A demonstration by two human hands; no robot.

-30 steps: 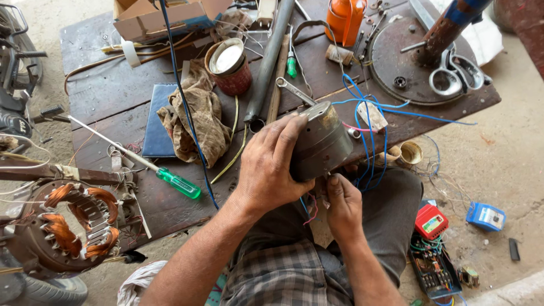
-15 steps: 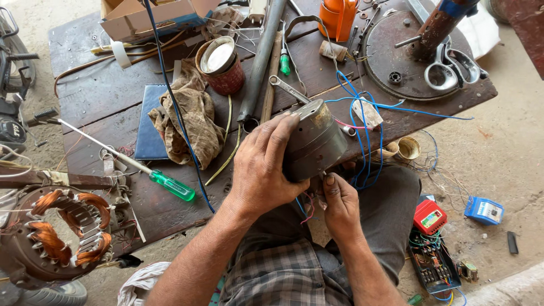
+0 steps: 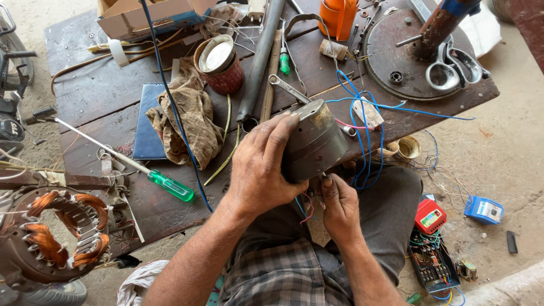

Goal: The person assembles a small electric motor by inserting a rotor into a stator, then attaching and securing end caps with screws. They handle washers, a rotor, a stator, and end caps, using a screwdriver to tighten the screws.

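A green-handled screwdriver (image 3: 164, 182) is lying on the dark wooden worktop (image 3: 90, 96) beside a crumpled brown rag (image 3: 192, 122); steel scissors (image 3: 453, 65) are resting on a round rusty plate (image 3: 408, 62).

Person's body occupies the lower centre of the frame. Both forearms bare, no sleeves visible. Left hand (image 3: 258, 170) and right hand (image 3: 340, 207): no gloves, rings or wristwear; nails short, grime on fingers. Shirt at bottom centre: grey-and-white plaid. Trousers, centre right: plain dark grey cloth.
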